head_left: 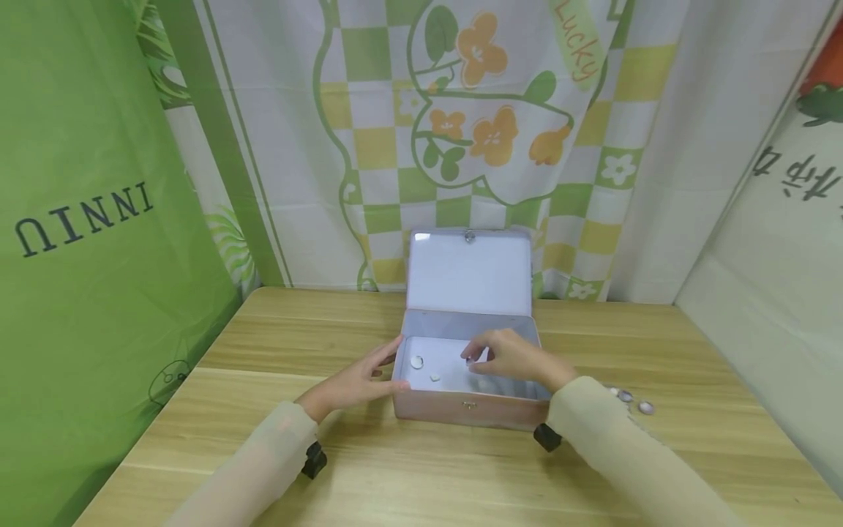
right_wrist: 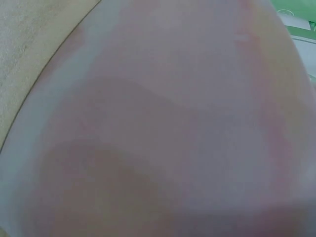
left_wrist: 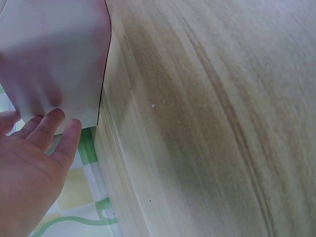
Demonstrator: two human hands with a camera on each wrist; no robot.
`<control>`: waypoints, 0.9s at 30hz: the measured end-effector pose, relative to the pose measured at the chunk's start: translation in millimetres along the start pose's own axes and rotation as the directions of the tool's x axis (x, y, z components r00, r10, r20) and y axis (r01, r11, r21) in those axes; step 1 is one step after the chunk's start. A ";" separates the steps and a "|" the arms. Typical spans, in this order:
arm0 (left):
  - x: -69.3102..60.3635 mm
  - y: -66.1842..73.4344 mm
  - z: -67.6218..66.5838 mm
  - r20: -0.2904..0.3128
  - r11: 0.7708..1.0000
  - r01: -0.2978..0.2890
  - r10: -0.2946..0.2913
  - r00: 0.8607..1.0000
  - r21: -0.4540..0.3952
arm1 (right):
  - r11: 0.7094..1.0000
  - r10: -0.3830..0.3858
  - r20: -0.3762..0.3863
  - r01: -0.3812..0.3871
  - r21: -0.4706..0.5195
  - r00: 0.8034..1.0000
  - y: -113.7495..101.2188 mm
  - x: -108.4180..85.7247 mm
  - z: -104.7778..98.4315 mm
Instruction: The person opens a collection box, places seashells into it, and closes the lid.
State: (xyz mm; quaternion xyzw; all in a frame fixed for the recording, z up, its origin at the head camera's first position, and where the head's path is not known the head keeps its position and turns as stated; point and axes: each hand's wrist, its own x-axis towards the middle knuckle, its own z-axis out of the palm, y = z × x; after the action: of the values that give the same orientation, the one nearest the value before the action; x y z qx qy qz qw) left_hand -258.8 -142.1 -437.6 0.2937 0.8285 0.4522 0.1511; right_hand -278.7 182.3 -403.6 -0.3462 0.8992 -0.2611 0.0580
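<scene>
An open metal box (head_left: 467,410), pinkish outside and white inside, stands on the wooden table with its lid (head_left: 469,272) raised at the back. My left hand (head_left: 356,380) rests against the box's left side with fingers extended; the left wrist view shows its fingertips (left_wrist: 55,114) at the box wall. Over the inside of the box, my right hand (head_left: 510,359) pinches a small shiny gem (head_left: 469,360) between thumb and fingers. A round clear gem (head_left: 417,361) and a smaller pale piece (head_left: 435,378) lie on the box floor at left. The blurred box wall (right_wrist: 163,98) fills the right wrist view, hiding that hand.
To the right of the box, partly behind the right sleeve (head_left: 612,432), lie several small gems (head_left: 646,408). A patterned curtain (head_left: 375,161) hangs behind the table (head_left: 316,329). Green fabric (head_left: 85,307) hangs at left and a pale cloth (head_left: 770,278) at right.
</scene>
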 end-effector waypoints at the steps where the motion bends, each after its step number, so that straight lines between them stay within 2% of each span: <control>1: 0.1 0.0 0.0 0.000 1.000 0.000 0.000 1.000 0.000 | 1.000 0.000 0.000 0.000 0.000 1.000 0.1 0.1 0.3; 10: -0.5 2.4 -0.1 -0.001 1.000 -0.004 0.004 1.000 0.001 | 1.000 0.014 0.003 -0.014 0.022 1.000 -0.9 -0.8 -1.4; 17: 0.9 -0.8 0.2 -0.002 1.000 -0.007 0.007 1.000 0.001 | 1.000 0.011 0.004 -0.011 0.015 1.000 0.9 -3.6 -5.2; 27: 1.2 0.0 0.2 0.002 1.000 0.001 -0.001 1.000 -0.001 | 0.999 0.016 -0.029 -0.015 0.035 0.999 3.5 -19.9 -24.2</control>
State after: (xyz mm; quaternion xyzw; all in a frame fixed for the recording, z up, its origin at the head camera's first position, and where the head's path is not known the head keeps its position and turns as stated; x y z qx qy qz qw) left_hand -259.6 -141.2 -437.8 0.2938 0.8282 0.4522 0.1525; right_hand -272.6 207.9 -386.2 -0.3341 0.8981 -0.2812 0.0527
